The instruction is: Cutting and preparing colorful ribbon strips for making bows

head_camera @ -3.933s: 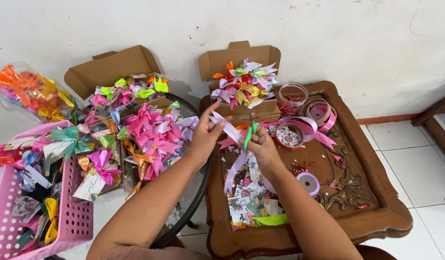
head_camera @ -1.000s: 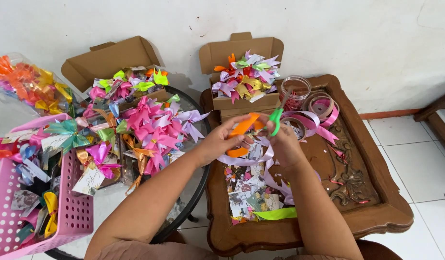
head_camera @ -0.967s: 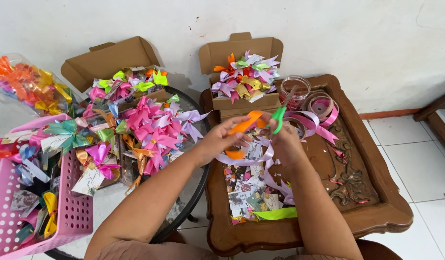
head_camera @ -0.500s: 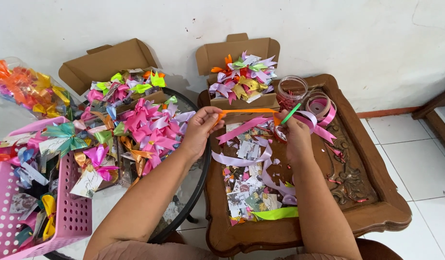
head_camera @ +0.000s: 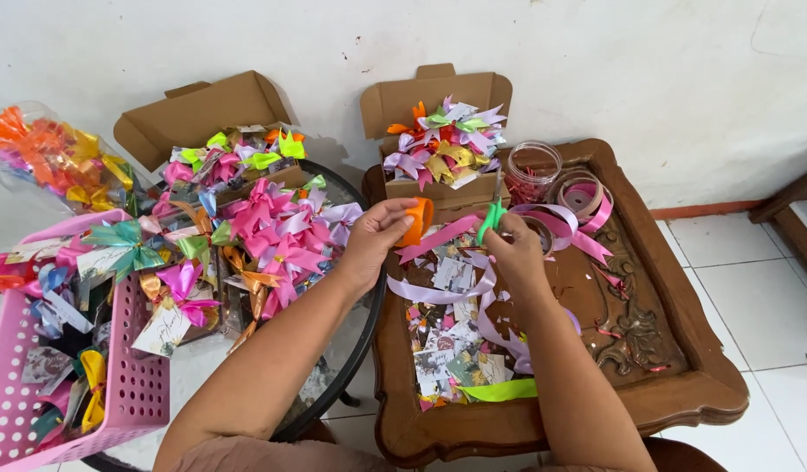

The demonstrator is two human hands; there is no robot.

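Moved: hands closer together than half a second ago; orange ribbon (head_camera: 418,220) then stretched flat between them, now bunched into a short loop at left fingertips.
Left hand (head_camera: 374,242): curled, thumb and fingers pinching orange ribbon loop, held above near edge of box of bows (head_camera: 438,140).
Right hand (head_camera: 515,253): closed round green scissors (head_camera: 491,212), blades pointing up, just right of the loop, not touching it as far as can be told.
Ribbon place: in the air over wooden worktop (head_camera: 683,385), above card scraps (head_camera: 447,350) and pink ribbon strip (head_camera: 438,238).
Meaning: looks like the strip is being folded, not cut, at this instant.
Versus oldest frame: hands then low over scraps with pink ribbon; orange ribbon now in hand.
Unchanged: pink basket (head_camera: 132,393), jar (head_camera: 532,171), ribbon rolls (head_camera: 582,194).
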